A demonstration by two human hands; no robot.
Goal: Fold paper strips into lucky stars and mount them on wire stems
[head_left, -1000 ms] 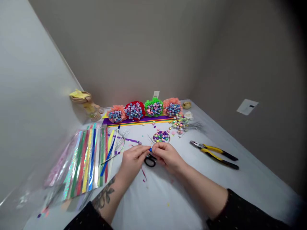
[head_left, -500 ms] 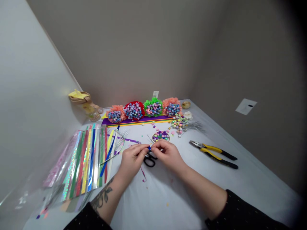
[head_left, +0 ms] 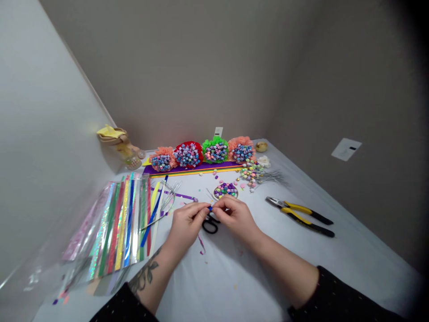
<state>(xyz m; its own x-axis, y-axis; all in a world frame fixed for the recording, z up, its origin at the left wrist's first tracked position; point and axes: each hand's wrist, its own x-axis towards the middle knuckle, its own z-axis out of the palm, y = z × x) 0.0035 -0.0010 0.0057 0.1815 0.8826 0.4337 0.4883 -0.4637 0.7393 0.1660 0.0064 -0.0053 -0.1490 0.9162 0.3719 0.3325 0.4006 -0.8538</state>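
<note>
**Both hands pinching a small blue bit over the scissors**

I am seeing the blue bit (head_left: 210, 208) sitting between the fingertips of both hands, held just above the table (head_left: 268, 268), mid-scene. It is tiny, bright blue and mostly hidden by the fingers, so I cannot tell its shape.

Over the last second almost nothing is shifting. The left hand (head_left: 186, 223) and the right hand (head_left: 236, 217) are keeping the same meeting point and drifting only a touch farther from me. The bit is staying shared between them, neither passed to one hand nor put down.

The left hand is coming in from the left, thumb and forefinger closing on the bit, the other fingers loosely curled. The right hand is mirroring it from the right, fingertips nipped tight on the same bit and the rest of the hand half closed over nothing else.

Black scissors (head_left: 210, 225) are lying on the table right under the fingertips, partly hidden by them. Just beyond, a small dish (head_left: 225, 191) is holding coloured stars. Shiny strips (head_left: 124, 223) are fanning out on the left, and yellow-handled pliers (head_left: 300, 216) are lying well apart on the right. Four bouquets (head_left: 201, 154) are lining the far edge, with loose stars (head_left: 250, 172) and thin wires (head_left: 273, 177) near their right end.
</note>
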